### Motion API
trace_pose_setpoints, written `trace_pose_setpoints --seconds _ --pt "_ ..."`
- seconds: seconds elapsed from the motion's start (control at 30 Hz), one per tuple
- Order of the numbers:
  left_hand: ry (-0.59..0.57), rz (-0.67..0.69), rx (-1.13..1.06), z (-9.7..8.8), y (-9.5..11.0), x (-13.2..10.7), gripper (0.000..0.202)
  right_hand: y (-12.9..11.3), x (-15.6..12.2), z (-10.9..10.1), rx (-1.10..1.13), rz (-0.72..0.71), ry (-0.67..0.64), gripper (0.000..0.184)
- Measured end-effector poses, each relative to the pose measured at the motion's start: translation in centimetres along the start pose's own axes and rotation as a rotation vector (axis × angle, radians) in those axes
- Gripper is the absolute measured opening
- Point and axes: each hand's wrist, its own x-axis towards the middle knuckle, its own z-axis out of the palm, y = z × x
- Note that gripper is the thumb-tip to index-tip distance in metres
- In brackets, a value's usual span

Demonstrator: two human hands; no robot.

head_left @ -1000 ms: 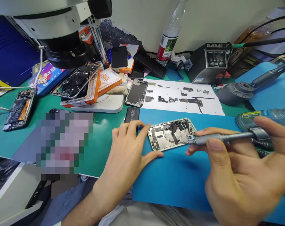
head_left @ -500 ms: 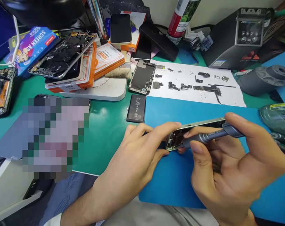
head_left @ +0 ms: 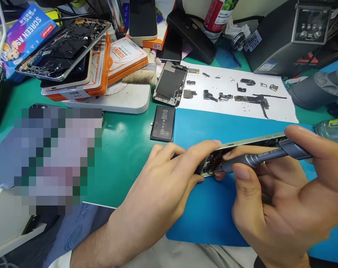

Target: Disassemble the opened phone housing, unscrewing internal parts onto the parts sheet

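An opened phone frame (head_left: 249, 143) lies on a blue mat (head_left: 208, 212), seen almost edge-on. My left hand (head_left: 163, 182) grips its near left end, thumb and fingers pinched on the frame. My right hand (head_left: 283, 201) holds a grey screwdriver (head_left: 263, 157) between thumb and fingers, and its tip points into the left end of the frame's inside. Much of the frame's inside is hidden behind the screwdriver and my fingers.
A black battery (head_left: 163, 123) lies on the green table left of the mat. A white sheet (head_left: 241, 106) carries several small phone parts and a display (head_left: 170, 83). Orange boxes with a stripped phone (head_left: 63, 48), a bottle (head_left: 220, 15) and a soldering station (head_left: 297, 33) stand behind.
The view has come closer and lower. The phone frame, flat and face-up a second ago, now appears edge-on with my left fingers pinched on it. The screwdriver tip has moved to the frame's left end.
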Motion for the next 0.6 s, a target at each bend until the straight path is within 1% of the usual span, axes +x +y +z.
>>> trace_pose_setpoints --seconds 0.07,0.13,0.2,0.33,0.47,0.53,0.6 --pt "0.003 0.001 0.001 -0.03 -0.03 0.01 0.053 -0.01 0.26 -0.12 -0.047 -0.025 -0.011 0.072" --pt "0.007 0.002 0.006 -0.05 -0.1 0.01 0.052 0.01 0.51 -0.23 -0.106 -0.072 -0.04 0.076" --pt "0.007 0.004 0.009 -0.06 -0.16 0.01 0.053 0.04 0.62 -0.26 -0.128 -0.085 -0.057 0.078" --pt "0.015 0.011 0.025 0.0 -0.17 -0.05 0.051 0.06 0.21 -0.18 -0.079 -0.013 -0.059 0.074" --pt "0.026 0.014 0.053 0.05 -0.12 -0.07 0.052 0.14 -0.21 -0.43 -0.029 0.071 0.018 0.07" --pt "0.027 0.007 0.058 0.05 -0.09 -0.06 0.054 0.1 -0.19 -0.62 -0.033 0.083 0.014 0.073" --pt "0.025 0.0 0.058 0.02 -0.07 -0.06 0.056 -0.02 -0.1 -0.68 -0.017 0.056 -0.021 0.077"
